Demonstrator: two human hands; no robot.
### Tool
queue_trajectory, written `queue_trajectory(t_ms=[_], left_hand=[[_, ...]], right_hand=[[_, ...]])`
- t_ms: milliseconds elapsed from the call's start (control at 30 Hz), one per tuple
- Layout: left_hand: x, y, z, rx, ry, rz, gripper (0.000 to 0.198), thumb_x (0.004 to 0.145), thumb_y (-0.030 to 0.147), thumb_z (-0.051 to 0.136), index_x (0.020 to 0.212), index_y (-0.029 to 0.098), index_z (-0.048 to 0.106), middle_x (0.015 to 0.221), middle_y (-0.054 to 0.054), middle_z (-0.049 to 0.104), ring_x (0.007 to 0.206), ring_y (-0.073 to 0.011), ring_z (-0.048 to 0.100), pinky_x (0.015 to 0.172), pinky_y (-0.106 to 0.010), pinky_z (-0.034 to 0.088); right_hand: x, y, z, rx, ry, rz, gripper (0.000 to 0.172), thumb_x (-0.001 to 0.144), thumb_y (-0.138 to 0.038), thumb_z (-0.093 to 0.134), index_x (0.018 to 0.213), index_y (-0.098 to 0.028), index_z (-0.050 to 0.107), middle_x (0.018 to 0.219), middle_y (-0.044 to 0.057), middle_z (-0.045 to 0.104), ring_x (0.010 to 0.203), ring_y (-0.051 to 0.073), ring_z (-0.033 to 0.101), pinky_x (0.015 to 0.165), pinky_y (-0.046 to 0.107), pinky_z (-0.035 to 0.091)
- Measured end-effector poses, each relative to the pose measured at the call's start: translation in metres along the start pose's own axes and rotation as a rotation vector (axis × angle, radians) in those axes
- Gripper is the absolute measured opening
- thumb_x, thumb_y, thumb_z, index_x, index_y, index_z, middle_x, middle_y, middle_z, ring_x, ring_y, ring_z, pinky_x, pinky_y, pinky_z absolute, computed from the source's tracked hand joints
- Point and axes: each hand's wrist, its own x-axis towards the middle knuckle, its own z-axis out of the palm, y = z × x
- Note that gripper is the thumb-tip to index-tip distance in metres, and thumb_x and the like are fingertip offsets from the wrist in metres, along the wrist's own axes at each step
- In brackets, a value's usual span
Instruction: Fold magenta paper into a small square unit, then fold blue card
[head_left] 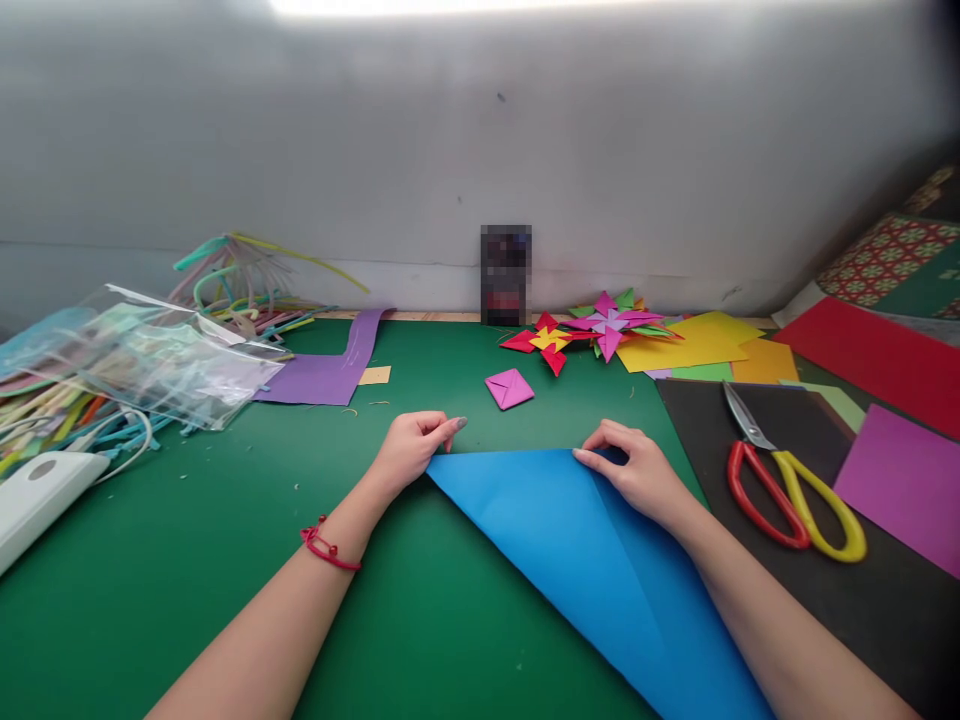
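A large sheet of blue paper (555, 540), folded into a long triangle, lies across the green table top and runs out of view at the bottom. At its left corner is my left hand (416, 443), fingers curled and closed against the paper; the exact grip is partly hidden. My right hand (637, 470) pinches the top edge between thumb and fingers. A faint crease runs down the paper below that pinch. Just beyond the blue sheet sits a small folded magenta paper square (510, 389).
Scissors (787, 480) with red and yellow handles lie on black paper (697, 420) at right, near purple (904, 490) and red sheets (877, 360). Folded paper flowers (607, 322) stand at the back. Left are purple paper (319, 378), a plastic bag (217, 370) and a white power strip (45, 500).
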Motion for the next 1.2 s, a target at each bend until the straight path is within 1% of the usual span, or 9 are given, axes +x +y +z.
queue_trajectory(t_ms=[133,233,333,400,467,600,733,1000,1200], left_hand=[[0.0,-0.002,-0.006,-0.192,-0.022,-0.084,0.045,0.078,0.054,0.044,0.056,0.015,0.049,0.041,0.006,0.03,0.038,-0.0058,0.028,0.039,-0.019,0.022],[-0.005,0.002,-0.009,-0.511,-0.112,-0.169,0.051,0.079,0.062,0.033,0.079,0.016,0.055,0.042,0.006,0.037,0.035,-0.008,0.037,0.037,-0.019,0.031],[-0.011,0.011,-0.009,-0.847,-0.329,-0.266,0.064,0.079,0.066,0.023,0.109,0.016,0.051,0.064,-0.003,0.057,0.055,-0.016,0.057,0.044,-0.026,0.047],[-0.014,0.017,-0.007,-0.957,-0.481,-0.309,0.073,0.078,0.068,0.018,0.121,0.016,0.045,0.083,-0.01,0.063,0.069,-0.0223,0.061,0.049,-0.033,0.051],[-0.016,0.019,-0.006,-1.014,-0.535,-0.298,0.084,0.074,0.073,0.012,0.125,0.014,0.044,0.096,-0.015,0.062,0.079,-0.0272,0.061,0.054,-0.039,0.053],[-0.017,0.018,-0.003,-0.962,-0.556,-0.235,0.084,0.071,0.074,0.026,0.127,0.014,0.043,0.102,-0.017,0.06,0.088,-0.0306,0.059,0.064,-0.044,0.053],[-0.018,0.018,0.003,-0.728,-0.507,-0.239,0.061,0.072,0.045,0.06,0.126,0.021,0.045,0.106,-0.011,0.058,0.084,-0.0237,0.058,0.066,-0.038,0.054],[-0.019,0.021,0.001,-0.523,-0.553,-0.249,0.047,0.076,0.041,0.057,0.12,0.025,0.052,0.108,-0.006,0.059,0.07,-0.0164,0.062,0.07,-0.033,0.052],[-0.02,0.027,-0.001,-0.4,-0.53,-0.238,0.044,0.078,0.045,0.053,0.118,0.028,0.053,0.119,-0.004,0.054,0.06,-0.0137,0.065,0.055,-0.022,0.047]], right_hand=[[-0.001,-0.002,-0.001,0.001,0.008,0.003,0.019,0.08,-0.036,0.053,0.068,-0.022,0.057,0.074,0.002,0.06,0.076,0.02,0.056,0.076,0.033,0.039],[-0.001,-0.002,-0.001,0.013,0.035,0.006,0.019,0.08,-0.036,0.053,0.068,-0.022,0.057,0.074,0.002,0.06,0.074,0.019,0.056,0.075,0.033,0.039],[-0.001,-0.001,-0.002,0.04,0.076,0.012,0.02,0.08,-0.037,0.053,0.068,-0.021,0.056,0.073,0.002,0.059,0.073,0.019,0.055,0.072,0.032,0.04],[-0.002,-0.001,-0.002,0.047,0.089,0.009,0.02,0.08,-0.037,0.053,0.067,-0.021,0.056,0.073,0.002,0.059,0.073,0.019,0.055,0.072,0.032,0.039],[-0.002,-0.001,-0.002,0.042,0.087,0.006,0.021,0.08,-0.037,0.053,0.067,-0.021,0.056,0.072,0.001,0.059,0.072,0.019,0.055,0.072,0.032,0.039],[-0.001,-0.001,-0.002,0.023,0.073,0.017,0.02,0.081,-0.037,0.052,0.067,-0.022,0.056,0.073,0.002,0.059,0.074,0.019,0.055,0.075,0.033,0.039],[0.0,0.002,-0.001,0.017,0.04,0.034,0.021,0.081,-0.037,0.052,0.068,-0.022,0.056,0.074,0.003,0.059,0.075,0.02,0.055,0.074,0.033,0.04],[0.003,0.004,-0.015,0.111,-0.097,0.12,0.022,0.077,-0.041,0.053,0.068,-0.021,0.058,0.074,0.002,0.063,0.072,0.02,0.058,0.066,0.029,0.044],[0.002,0.004,-0.017,0.122,-0.068,0.128,0.024,0.076,-0.042,0.055,0.065,-0.021,0.058,0.071,0.002,0.063,0.069,0.019,0.057,0.064,0.029,0.044]])
